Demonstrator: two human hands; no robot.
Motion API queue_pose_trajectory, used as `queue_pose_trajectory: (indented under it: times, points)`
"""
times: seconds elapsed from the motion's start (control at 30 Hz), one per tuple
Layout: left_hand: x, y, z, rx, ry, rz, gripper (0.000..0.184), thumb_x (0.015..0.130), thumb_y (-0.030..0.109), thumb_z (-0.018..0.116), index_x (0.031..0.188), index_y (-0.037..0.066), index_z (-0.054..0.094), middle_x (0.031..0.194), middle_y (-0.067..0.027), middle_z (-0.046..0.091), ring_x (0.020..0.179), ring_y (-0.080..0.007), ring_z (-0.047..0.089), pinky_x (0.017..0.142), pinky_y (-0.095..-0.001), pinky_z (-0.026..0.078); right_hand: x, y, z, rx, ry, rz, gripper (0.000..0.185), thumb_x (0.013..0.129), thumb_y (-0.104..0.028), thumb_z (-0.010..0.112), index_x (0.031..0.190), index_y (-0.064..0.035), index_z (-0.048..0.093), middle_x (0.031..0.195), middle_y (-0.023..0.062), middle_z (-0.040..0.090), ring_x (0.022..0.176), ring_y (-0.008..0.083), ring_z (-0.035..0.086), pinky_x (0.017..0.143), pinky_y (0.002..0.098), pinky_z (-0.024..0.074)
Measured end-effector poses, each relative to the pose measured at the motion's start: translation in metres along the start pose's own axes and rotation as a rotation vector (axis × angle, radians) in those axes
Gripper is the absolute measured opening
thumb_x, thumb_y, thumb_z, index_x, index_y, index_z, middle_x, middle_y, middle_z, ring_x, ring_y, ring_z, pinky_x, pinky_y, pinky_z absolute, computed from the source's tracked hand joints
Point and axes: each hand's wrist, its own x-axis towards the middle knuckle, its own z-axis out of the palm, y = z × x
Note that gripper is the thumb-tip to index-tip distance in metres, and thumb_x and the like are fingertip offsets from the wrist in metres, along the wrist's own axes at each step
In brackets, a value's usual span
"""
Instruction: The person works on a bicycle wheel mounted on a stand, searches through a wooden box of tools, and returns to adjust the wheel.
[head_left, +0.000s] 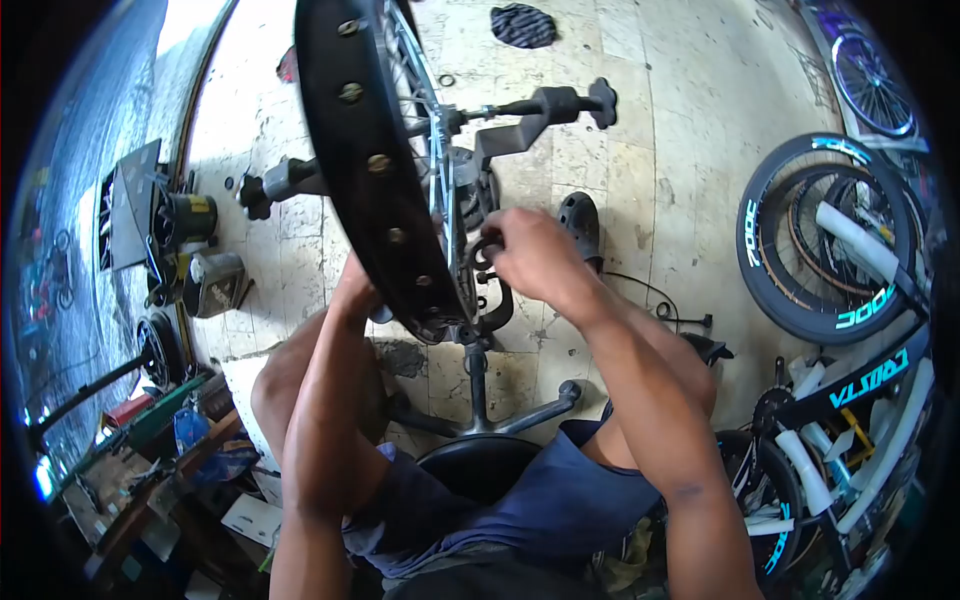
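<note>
So, going left to right: near the left edge of the floor (690, 120) there's a dark tub (193, 218) with a grubby bucket (215, 283) just beside it. Next up is the left hand (357, 283), mostly tucked behind the bare rim (378, 165), so I can't tell how open its grip is or whether it's got hold of anything. The rim itself stands on edge in the wheel stand (478, 385), out toward the middle of the floor, well apart from either side edge. It's got spokes (437, 170) running in from it.

Just right of those is the right hand (530, 250), fingers curled in by a black curved piece (485, 252) at the stand; can't tell if the grip is closed on it or only resting there.

Progress-wise, I'd say the mounting is done, and the lacing looks done on the part I can see. No tyre showing on it, and how much is left with the spokes I can't judge.

Past that hand there's a clog (578, 222), then tyres (752, 240) and a bike frame (850, 385) by the floor's right edge.
</note>
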Motion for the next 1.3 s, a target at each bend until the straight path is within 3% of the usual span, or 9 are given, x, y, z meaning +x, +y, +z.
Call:
queue_pose_trajectory:
  times: [0.17, 0.2, 0.27, 0.47, 0.6, 0.8, 0.97, 1.13, 1.3]
  points:
    - [-0.025, 0.033, 0.03, -0.289, 0.128, -0.247, 0.039, 0.092, 0.012, 0.062, 0.129, 0.002, 0.056, 0.122, -0.0091, 0.062, 0.108, -0.0181, 0.059, 0.093, -0.0326, 0.049, -0.004, 0.004, 0.008, -0.082, -0.012, -0.053, 0.02, 0.077, -0.006, 0.061, 0.093, 0.0, 0.07, 0.086, 0.018, 0.071, 0.078, 0.0325, 0.066, 0.074, 0.0408, 0.052]
    - [-0.027, 0.029, 0.032, -0.287, 0.126, -0.244, 0.039, 0.092, 0.012, 0.062, 0.129, 0.002, 0.056, 0.122, -0.0091, 0.062, 0.108, -0.0181, 0.059, 0.093, -0.0326, 0.049, -0.003, 0.006, 0.009, -0.077, 0.027, -0.077, 0.018, 0.075, -0.005, 0.061, 0.089, -0.0004, 0.07, 0.082, 0.0191, 0.07, 0.075, 0.0344, 0.066, 0.07, 0.0417, 0.0523]
    - [-0.031, 0.01, 0.034, 0.059, 0.021, -0.155, 0.037, 0.091, 0.012, 0.062, 0.126, 0.001, 0.057, 0.118, -0.0086, 0.063, 0.106, -0.0181, 0.06, 0.091, -0.0317, 0.05, -0.001, 0.007, 0.012, -0.068, 0.103, -0.13, 0.015, 0.072, -0.003, 0.06, 0.082, -0.0013, 0.07, 0.076, 0.0215, 0.068, 0.069, 0.0381, 0.066, 0.064, 0.0436, 0.0531]
    - [-0.03, -0.027, 0.025, 0.291, 0.02, 0.049, 0.034, 0.092, 0.014, 0.062, 0.124, 0.002, 0.058, 0.113, -0.0083, 0.064, 0.096, -0.0164, 0.062, 0.082, -0.0299, 0.053, 0.001, 0.008, 0.015, -0.079, 0.045, -0.054, 0.013, 0.072, -0.006, 0.061, 0.081, -0.002, 0.07, 0.073, 0.0197, 0.068, 0.069, 0.038, 0.066, 0.066, 0.0434, 0.053]
    - [-0.018, -0.061, 0.022, 0.164, -0.025, -0.028, 0.028, 0.091, 0.016, 0.063, 0.115, 0.002, 0.062, 0.103, -0.0078, 0.067, 0.088, -0.014, 0.064, 0.071, -0.0285, 0.054, 0.01, 0.025, 0.041, -0.034, 0.229, -0.188, 0.012, 0.073, -0.008, 0.063, 0.082, -0.0025, 0.069, 0.071, 0.0179, 0.068, 0.07, 0.0377, 0.066, 0.067, 0.0434, 0.0522]
    - [-0.022, -0.038, 0.023, 0.002, -0.075, -0.059, 0.021, 0.091, 0.017, 0.064, 0.104, 0.001, 0.066, 0.091, -0.0064, 0.068, 0.08, -0.0128, 0.062, 0.063, -0.0288, 0.051, 0.01, 0.018, 0.058, 0.019, 0.142, -0.212, 0.011, 0.074, -0.01, 0.065, 0.082, -0.0026, 0.069, 0.072, 0.0163, 0.068, 0.071, 0.0372, 0.066, 0.067, 0.0433, 0.0517]
    - [-0.017, -0.023, 0.028, 0.07, -0.063, -0.081, 0.018, 0.09, 0.018, 0.064, 0.095, 0.001, 0.068, 0.081, -0.0054, 0.067, 0.074, -0.0119, 0.06, 0.059, -0.0278, 0.047, 0.011, 0.019, 0.065, 0.094, 0.202, -0.222, 0.009, 0.075, -0.009, 0.066, 0.08, -0.0025, 0.068, 0.069, 0.0143, 0.067, 0.066, 0.0345, 0.064, 0.064, 0.0416, 0.0503]
    - [-0.019, -0.026, 0.037, -0.02, -0.02, 0.078, 0.017, 0.089, 0.018, 0.065, 0.091, 0.001, 0.067, 0.08, -0.0051, 0.066, 0.07, -0.011, 0.057, 0.058, -0.0271, 0.046, 0.003, 0.01, 0.054, 0.251, 0.115, -0.181, 0.009, 0.074, -0.009, 0.067, 0.079, -0.0024, 0.068, 0.067, 0.0123, 0.065, 0.06, 0.0305, 0.061, 0.061, 0.039, 0.0484]
    - [-0.023, -0.012, 0.04, -0.159, 0.002, -0.1, 0.015, 0.088, 0.017, 0.066, 0.089, 0.002, 0.065, 0.079, -0.0058, 0.065, 0.069, -0.0116, 0.057, 0.059, -0.0271, 0.045, -0.001, 0.006, 0.049, 0.299, 0.074, -0.125, 0.009, 0.074, -0.009, 0.068, 0.079, -0.0017, 0.068, 0.066, 0.0112, 0.064, 0.058, 0.0277, 0.059, 0.059, 0.0375, 0.0467]
